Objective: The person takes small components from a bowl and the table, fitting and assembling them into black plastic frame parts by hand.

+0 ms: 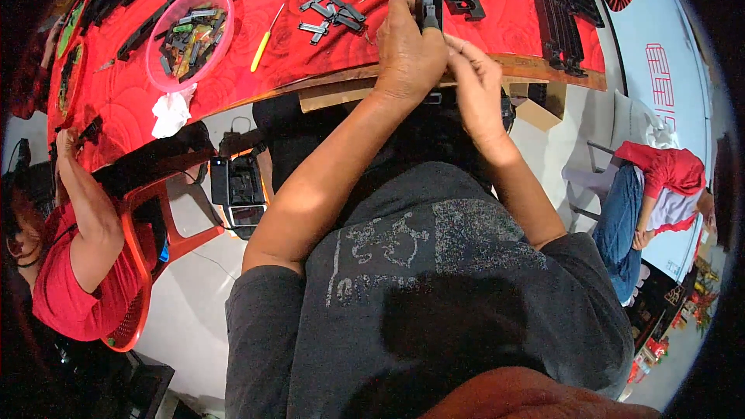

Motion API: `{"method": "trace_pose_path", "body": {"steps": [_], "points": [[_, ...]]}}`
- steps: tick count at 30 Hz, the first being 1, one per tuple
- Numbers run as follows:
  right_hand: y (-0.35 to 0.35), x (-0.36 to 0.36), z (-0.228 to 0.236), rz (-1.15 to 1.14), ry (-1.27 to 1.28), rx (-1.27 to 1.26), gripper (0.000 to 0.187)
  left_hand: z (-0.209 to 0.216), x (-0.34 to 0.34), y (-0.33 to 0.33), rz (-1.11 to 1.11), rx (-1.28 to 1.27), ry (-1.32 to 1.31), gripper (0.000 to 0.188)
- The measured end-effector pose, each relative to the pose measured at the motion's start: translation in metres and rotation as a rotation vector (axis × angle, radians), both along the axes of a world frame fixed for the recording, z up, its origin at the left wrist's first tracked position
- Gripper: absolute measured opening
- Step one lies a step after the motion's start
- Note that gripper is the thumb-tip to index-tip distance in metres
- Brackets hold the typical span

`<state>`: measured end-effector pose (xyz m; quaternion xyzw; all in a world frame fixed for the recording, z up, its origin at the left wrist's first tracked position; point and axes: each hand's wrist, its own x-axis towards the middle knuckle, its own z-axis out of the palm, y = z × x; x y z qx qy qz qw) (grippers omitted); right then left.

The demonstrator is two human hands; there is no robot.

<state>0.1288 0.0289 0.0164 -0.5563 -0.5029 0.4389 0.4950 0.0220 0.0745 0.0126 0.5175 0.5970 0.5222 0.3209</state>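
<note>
A long, narrow black plastic part (pixel 429 1) stands lengthwise at the table's near edge, its far end cut off by the top of the picture. My left hand (pixel 410 48) is closed round its near half, the thumb along the part. Against the near end, my right hand (pixel 477 81) has its fingers curled in; the tips are hidden behind the left hand. Left of them lies a small heap of black and silver pieces (pixel 332 15). A screwdriver with a yellow handle (pixel 261 51) rests farther left on the red cloth (pixel 287 58).
A pink basket (pixel 161 76) of small mixed parts stands left, with a crumpled white tissue (pixel 172 112) below it. More black plastic parts (pixel 557 27) lie at right and far left. One person (pixel 85 264) sits at left, another (pixel 660 186) at right. An open cardboard box (pixel 541 109) is below the table edge.
</note>
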Motion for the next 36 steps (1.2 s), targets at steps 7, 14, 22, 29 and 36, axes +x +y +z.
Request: {"method": "trace_pose_path", "body": {"steps": [7,14,22,29,36], "points": [[0.018,0.026,0.016,0.198,0.534,-0.28,0.028,-0.005,-0.014,-0.02,-0.309,-0.07,0.012,0.027],[0.019,0.015,0.013,0.096,0.586,-0.332,0.025,-0.006,-0.016,-0.023,-0.449,-0.079,0.041,0.03],[0.014,0.011,0.02,-0.033,0.613,-0.351,0.028,0.007,-0.011,-0.047,-0.37,0.037,-0.028,0.041],[0.015,0.021,0.01,0.007,0.645,-0.303,0.032,0.005,-0.018,-0.067,-0.37,0.265,0.132,0.051],[0.012,0.018,0.013,-0.039,0.683,-0.29,0.032,0.005,-0.015,-0.077,-0.422,0.31,0.287,0.057]]}}
